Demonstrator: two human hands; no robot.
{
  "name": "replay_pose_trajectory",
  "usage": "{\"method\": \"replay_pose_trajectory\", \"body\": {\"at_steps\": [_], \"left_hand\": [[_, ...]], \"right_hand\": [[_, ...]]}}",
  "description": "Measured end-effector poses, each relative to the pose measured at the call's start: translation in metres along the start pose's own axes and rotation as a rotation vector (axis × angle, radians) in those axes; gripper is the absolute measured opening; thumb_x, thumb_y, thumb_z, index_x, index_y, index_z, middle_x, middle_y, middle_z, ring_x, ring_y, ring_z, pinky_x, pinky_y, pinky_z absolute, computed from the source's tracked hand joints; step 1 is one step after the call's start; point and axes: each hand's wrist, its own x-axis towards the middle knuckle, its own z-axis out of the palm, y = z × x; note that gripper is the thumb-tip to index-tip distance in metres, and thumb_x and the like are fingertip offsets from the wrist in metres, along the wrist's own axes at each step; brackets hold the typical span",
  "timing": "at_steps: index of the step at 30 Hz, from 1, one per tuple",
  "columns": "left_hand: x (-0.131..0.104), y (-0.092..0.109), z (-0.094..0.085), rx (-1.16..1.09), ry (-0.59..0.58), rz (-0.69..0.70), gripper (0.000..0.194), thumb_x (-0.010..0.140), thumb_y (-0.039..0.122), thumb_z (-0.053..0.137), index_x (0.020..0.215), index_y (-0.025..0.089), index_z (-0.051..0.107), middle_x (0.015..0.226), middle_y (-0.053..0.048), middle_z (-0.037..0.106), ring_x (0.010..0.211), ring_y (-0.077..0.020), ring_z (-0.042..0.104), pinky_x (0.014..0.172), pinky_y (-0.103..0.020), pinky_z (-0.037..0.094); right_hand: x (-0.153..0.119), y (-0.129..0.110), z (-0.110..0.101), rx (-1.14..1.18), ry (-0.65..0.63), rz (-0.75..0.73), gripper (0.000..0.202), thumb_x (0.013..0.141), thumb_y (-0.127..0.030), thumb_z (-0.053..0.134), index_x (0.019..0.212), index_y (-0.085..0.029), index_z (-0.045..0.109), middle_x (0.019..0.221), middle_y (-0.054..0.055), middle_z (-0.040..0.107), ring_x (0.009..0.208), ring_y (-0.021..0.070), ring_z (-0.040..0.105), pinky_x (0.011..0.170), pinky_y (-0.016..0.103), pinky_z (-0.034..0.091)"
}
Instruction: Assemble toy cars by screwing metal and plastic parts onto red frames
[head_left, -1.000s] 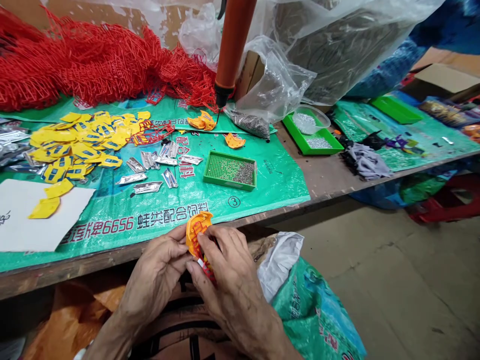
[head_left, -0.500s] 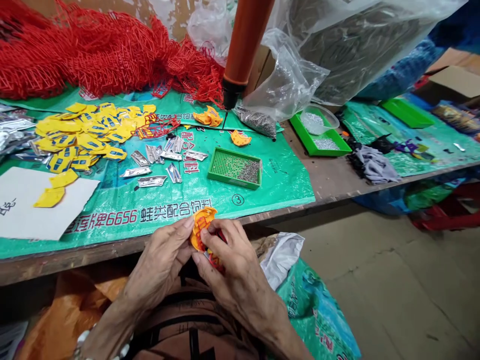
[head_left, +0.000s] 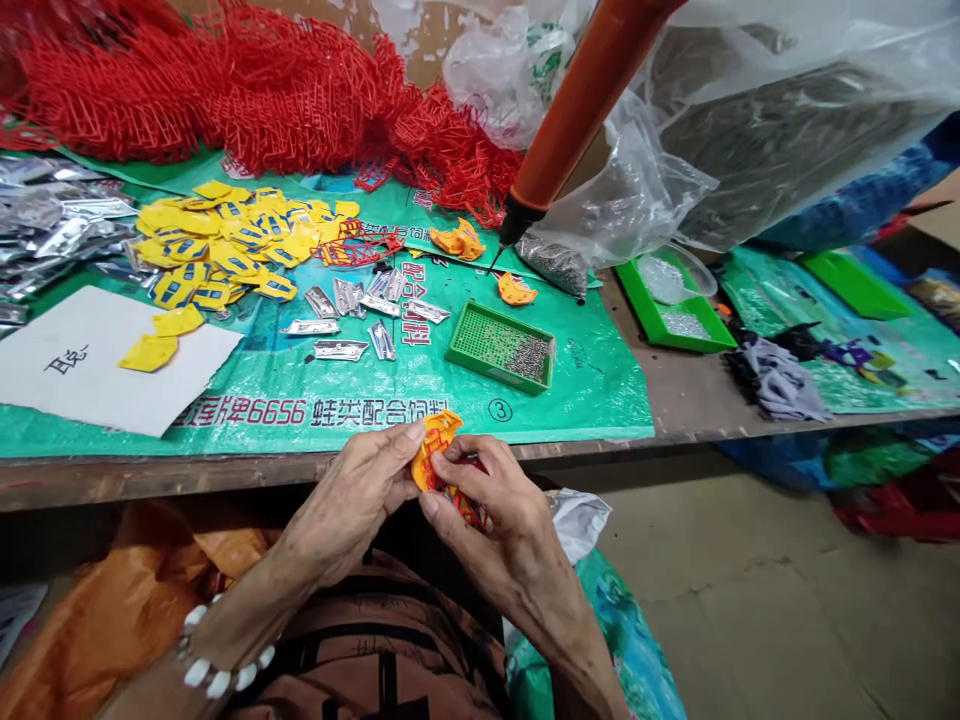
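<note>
Just over the table's front edge, my left hand (head_left: pixel 356 495) pinches the left side of an orange plastic shell (head_left: pixel 433 450). From the other side, my right hand (head_left: pixel 514 510) has its thumb and fingers closed on the same shell. Red and yellow plastic bits (head_left: pixel 466 508) show between the right fingers, partly hidden; how they join the shell I cannot tell. Beyond my hands lies a green perforated tray (head_left: pixel 487 345) of small screws. Another orange shell (head_left: pixel 517 289) rests behind that tray, close under the tip of a hanging orange screwdriver (head_left: pixel 555 145).
Silver plastic pieces (head_left: pixel 341 350) and a heap of yellow pieces (head_left: pixel 225 245) lie on the green sheet (head_left: pixel 300 385). White cardboard (head_left: pixel 97 345) is at left. Tangled red plastic frames (head_left: pixel 285 90) fill the back. A bright green tray (head_left: pixel 697 335) holds small clear pieces.
My view has swung, so the table items appear farther right. Both hands keep hold of the orange shell, which is turned slightly more edge-on.
</note>
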Motion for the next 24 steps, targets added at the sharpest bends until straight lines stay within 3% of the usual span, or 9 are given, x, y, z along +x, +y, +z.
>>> {"method": "replay_pose_trajectory", "body": {"at_steps": [16,24], "left_hand": [[0.000,-0.003,-0.002,0.050,-0.005,0.031,0.034,0.091,0.041,0.055,0.096,0.013,0.074,0.094,-0.010,0.074,0.094,-0.0241,0.066,0.081,-0.032,0.051],[-0.006,-0.011,-0.005,0.009,0.119,0.008,0.033,0.088,0.041,0.059,0.109,0.019,0.073,0.115,-0.008,0.072,0.120,-0.0270,0.056,0.102,-0.037,0.041]], "right_hand": [[-0.002,0.003,0.006,-0.056,0.011,-0.050,0.021,0.090,-0.018,0.058,0.110,-0.020,0.061,0.107,0.009,0.053,0.099,0.0187,0.053,0.084,0.037,0.052],[-0.005,-0.004,0.012,-0.223,-0.025,-0.048,0.021,0.091,-0.022,0.055,0.111,-0.017,0.058,0.111,0.013,0.051,0.103,0.0238,0.050,0.086,0.044,0.050]]}}
